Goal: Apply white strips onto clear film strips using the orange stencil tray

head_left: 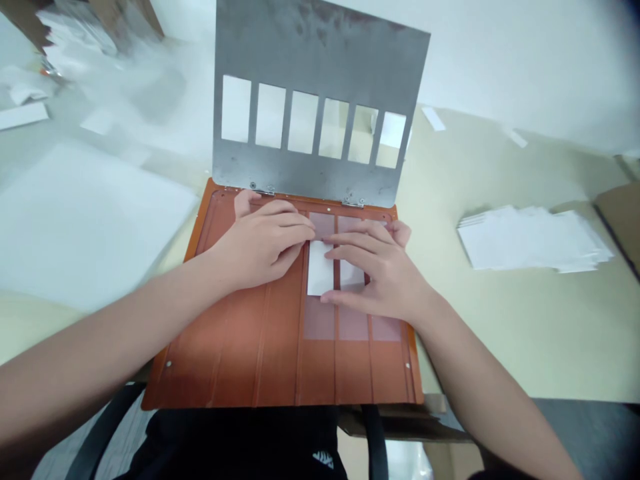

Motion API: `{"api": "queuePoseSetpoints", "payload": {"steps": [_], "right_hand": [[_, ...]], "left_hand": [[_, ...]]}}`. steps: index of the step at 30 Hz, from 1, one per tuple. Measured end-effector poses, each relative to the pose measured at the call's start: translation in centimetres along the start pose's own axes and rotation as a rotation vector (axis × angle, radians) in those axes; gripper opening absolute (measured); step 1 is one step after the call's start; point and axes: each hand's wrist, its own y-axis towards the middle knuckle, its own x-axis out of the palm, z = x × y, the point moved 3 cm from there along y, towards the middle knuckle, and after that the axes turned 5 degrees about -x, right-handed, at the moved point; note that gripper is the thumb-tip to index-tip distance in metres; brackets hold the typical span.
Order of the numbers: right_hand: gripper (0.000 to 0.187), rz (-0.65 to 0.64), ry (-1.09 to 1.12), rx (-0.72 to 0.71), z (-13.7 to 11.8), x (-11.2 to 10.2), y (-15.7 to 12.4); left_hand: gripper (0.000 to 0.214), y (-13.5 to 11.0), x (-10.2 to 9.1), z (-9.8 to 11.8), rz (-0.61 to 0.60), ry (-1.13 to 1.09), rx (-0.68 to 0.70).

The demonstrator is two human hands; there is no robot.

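Observation:
A small white card [321, 270] lies over a clear film strip [320, 327] on an orange grooved tray [235, 347]. At the card's upper left corner, my left hand [273, 239] has its fingers bent and drawn together. My right hand [383, 267] reaches in from the right, its thumb by the lower right corner and its fingertips along the card's upper right side. A second white card [352, 275] shows partly beneath that hand, in the neighbouring column. More film strips lie in the right-hand columns, partly hidden by my right hand.
A hinged grey metal plate [320, 53] with several rectangular windows stands raised behind the tray. Stacked white cards [533, 239] lie on the table at right. White sheets [85, 223] spread at left, and a cardboard box [620, 213] borders the right edge.

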Motion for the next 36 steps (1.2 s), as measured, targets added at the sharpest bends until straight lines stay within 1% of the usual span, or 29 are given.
{"api": "queuePoseSetpoints", "payload": {"steps": [6,12,16,19,24,27,29,31,33,36], "right_hand": [[0.044,-0.005,-0.003,-0.001,0.0,0.0,0.0],[0.043,0.020,-0.004,-0.019,-0.1,0.0,0.1],[0.044,0.004,0.003,-0.014,-0.1,0.0,0.1],[0.048,-0.018,0.021,-0.017,0.1,-0.3,0.0],[0.054,-0.053,0.035,-0.017,0.2,-0.8,-0.1],[0.058,-0.073,0.038,-0.044,-0.2,-0.9,-0.1],[0.065,-0.088,0.044,-0.054,-0.7,-0.8,-0.1],[0.075,-0.122,0.036,-0.041,-1.3,-0.7,-0.1],[0.081,-0.168,0.010,-0.009,-1.8,-0.5,0.0],[0.079,-0.192,-0.033,0.042,-2.2,-0.4,0.0]], "left_hand": [[0.028,0.0,-0.2,0.1,-0.013,0.023,0.002],[0.025,0.0,-0.4,0.7,-0.091,0.002,-0.003],[0.041,-0.1,-0.4,1.0,-0.159,-0.013,-0.012],[0.041,-0.2,-0.3,1.1,-0.190,0.003,-0.031],[0.038,-0.2,-0.4,1.2,-0.200,0.013,-0.046],[0.038,-0.2,-0.4,1.3,-0.199,0.025,-0.042],[0.038,-0.2,-0.5,1.3,-0.191,0.030,-0.036],[0.038,-0.2,-0.4,1.3,-0.186,0.030,-0.029],[0.037,-0.2,-0.4,1.3,-0.192,0.024,-0.026],[0.034,-0.1,-0.3,1.2,-0.187,0.031,-0.029]]}}
